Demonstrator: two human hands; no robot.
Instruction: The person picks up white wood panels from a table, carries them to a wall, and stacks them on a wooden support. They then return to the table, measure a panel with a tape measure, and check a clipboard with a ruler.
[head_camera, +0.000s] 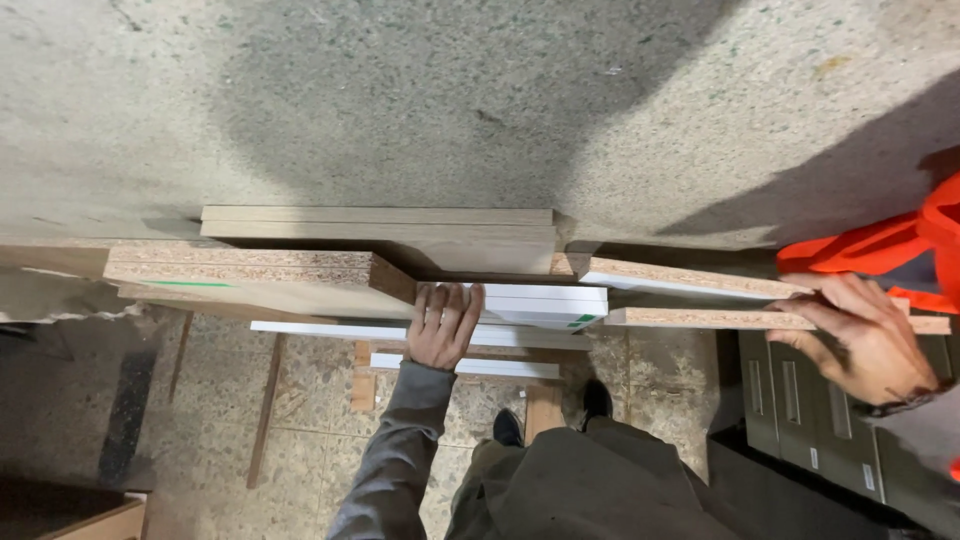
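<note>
Chipboard offcuts stacked against a big speckled worktop panel (480, 110), along its lower edge. Left hand (441, 325) lies flat, fingers spread, palm on the white laminated boards (540, 303) mid-stack; nothing gripped, just pressing. Right hand (860, 335) rests open on the edge of a thin raw-edged chipboard strip (700, 318) at the right end, fingers extended, not closed around it. To handle well: keep palms flat, square the edges, fingers clear of gaps between boards. Boards show raw particle cores, white or wood-grain faces; thick wood-faced panel (250, 272) sits left. Orange sleeve (880, 245) far right, grey drawer unit (820, 410) below it.
</note>
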